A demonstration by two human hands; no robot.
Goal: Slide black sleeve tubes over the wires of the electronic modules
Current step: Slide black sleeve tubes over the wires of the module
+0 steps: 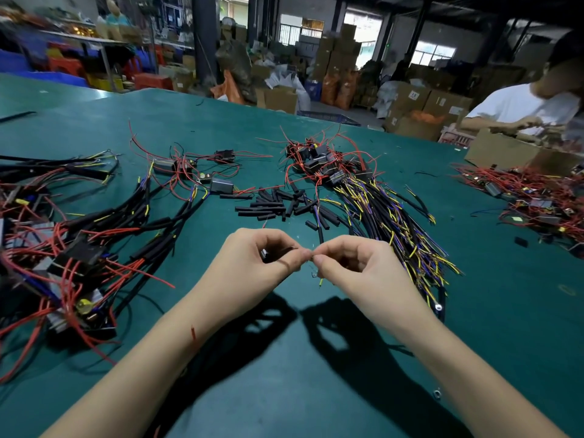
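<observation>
Both forearms reach forward, left hand (262, 254) and right hand (344, 260) meeting fingertip to fingertip, fingers curled.

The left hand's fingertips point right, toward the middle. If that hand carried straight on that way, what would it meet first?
The right hand. The left hand pinches a small black piece, its fingertips almost meeting the right hand's, which pinch thin wire ends. Depth is unclear, but both seem level above the green table.
</observation>
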